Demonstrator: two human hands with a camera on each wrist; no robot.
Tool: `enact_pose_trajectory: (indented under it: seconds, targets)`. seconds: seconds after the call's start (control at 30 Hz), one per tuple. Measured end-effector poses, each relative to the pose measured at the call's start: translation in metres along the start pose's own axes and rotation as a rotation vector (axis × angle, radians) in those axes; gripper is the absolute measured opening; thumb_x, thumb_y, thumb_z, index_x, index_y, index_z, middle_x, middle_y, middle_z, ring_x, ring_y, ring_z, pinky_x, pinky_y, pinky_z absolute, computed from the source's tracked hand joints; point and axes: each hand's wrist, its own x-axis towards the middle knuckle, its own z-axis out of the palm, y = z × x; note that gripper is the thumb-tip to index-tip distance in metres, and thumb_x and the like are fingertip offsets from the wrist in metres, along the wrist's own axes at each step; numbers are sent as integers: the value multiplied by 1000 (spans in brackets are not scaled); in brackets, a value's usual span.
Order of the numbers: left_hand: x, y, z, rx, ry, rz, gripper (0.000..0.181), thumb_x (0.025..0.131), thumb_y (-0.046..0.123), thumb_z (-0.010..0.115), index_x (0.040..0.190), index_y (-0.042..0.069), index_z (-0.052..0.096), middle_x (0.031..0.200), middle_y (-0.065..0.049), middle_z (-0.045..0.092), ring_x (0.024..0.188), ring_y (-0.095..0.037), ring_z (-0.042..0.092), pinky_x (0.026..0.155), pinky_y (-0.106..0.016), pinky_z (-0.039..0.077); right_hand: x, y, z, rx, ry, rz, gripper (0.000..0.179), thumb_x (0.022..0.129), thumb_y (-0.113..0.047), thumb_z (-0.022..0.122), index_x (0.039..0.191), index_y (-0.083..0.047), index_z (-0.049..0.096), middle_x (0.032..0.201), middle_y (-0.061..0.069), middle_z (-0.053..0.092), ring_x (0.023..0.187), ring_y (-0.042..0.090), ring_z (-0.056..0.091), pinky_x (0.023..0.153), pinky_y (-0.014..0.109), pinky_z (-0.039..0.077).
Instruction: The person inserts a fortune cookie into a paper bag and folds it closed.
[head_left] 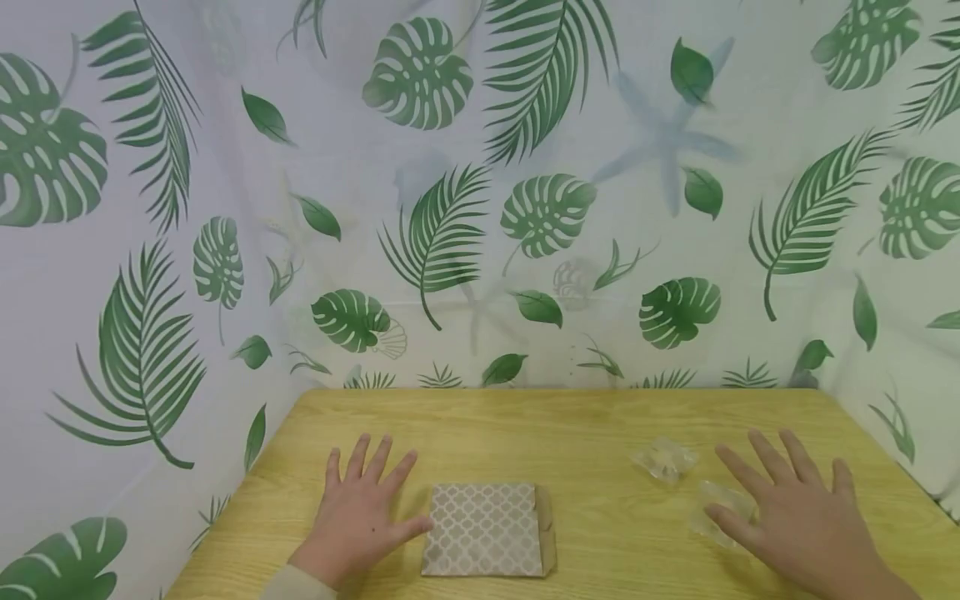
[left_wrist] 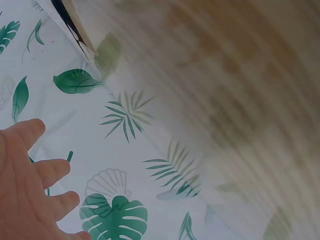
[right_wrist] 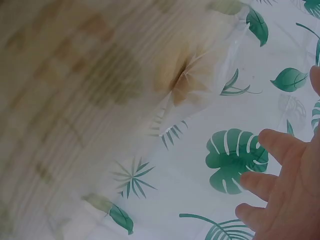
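Note:
A flat paper packet (head_left: 483,530) with a pale lattice pattern lies on the wooden table, its plain brown flap (head_left: 547,527) along the right side. My left hand (head_left: 362,515) is spread with straight fingers, its thumb tip right at the packet's left edge. Toward the right, two crumpled clear plastic pieces (head_left: 666,460) lie one behind the other. My right hand (head_left: 802,517), also spread, overlaps the nearer plastic piece (head_left: 718,512) with its thumb. In the wrist views, the left fingers (left_wrist: 55,172) and right fingers (right_wrist: 280,145) show with nothing held.
The wooden table (head_left: 570,425) has a light yellow grain and a straight back edge. White cloth (head_left: 480,142) printed with green leaves stands behind it and along both sides.

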Motion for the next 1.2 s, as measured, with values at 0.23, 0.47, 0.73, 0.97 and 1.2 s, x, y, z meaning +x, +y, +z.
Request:
enact_pose_trajectory:
  seconds: [0.23, 0.47, 0.73, 0.97, 1.2]
  targets:
    - [1, 8, -1, -56, -4, 38, 89, 84, 78, 56, 154, 25, 46, 161, -17, 33, 149, -45, 17, 112, -74, 6, 3, -9, 2, 48, 5, -30, 85, 91, -76, 48, 154, -20, 44, 157, 26, 33, 146, 54, 12, 96, 86, 4]
    - [7, 21, 0, -84, -89, 88, 89, 84, 77, 58, 155, 25, 43, 162, -14, 30, 149, -44, 18, 112, -74, 8, 11, -36, 3, 130, 11, -68, 77, 94, -71, 52, 153, -21, 47, 156, 24, 35, 145, 51, 18, 98, 83, 11]
    - [10, 41, 1, -136, -148, 128, 91, 84, 75, 59, 156, 22, 42, 163, -14, 29, 149, -44, 19, 110, -76, 12, 19, -69, 8, 236, 38, -134, 67, 94, -63, 60, 149, -26, 51, 155, 17, 41, 144, 49, 25, 98, 82, 19]
    - [14, 55, 1, -238, -211, 150, 91, 84, 70, 65, 157, 21, 40, 162, -16, 30, 147, -45, 23, 108, -76, 19, 24, -97, 11, 328, 57, -192, 62, 94, -56, 64, 146, -24, 56, 152, 17, 45, 143, 48, 28, 97, 82, 24]
    - [26, 79, 5, -405, -330, 150, 96, 81, 63, 73, 159, 24, 35, 164, -13, 27, 149, -40, 22, 112, -70, 20, 32, -129, 8, 537, -18, -248, 54, 97, -49, 63, 143, -20, 59, 149, 15, 50, 141, 51, 31, 100, 79, 27]
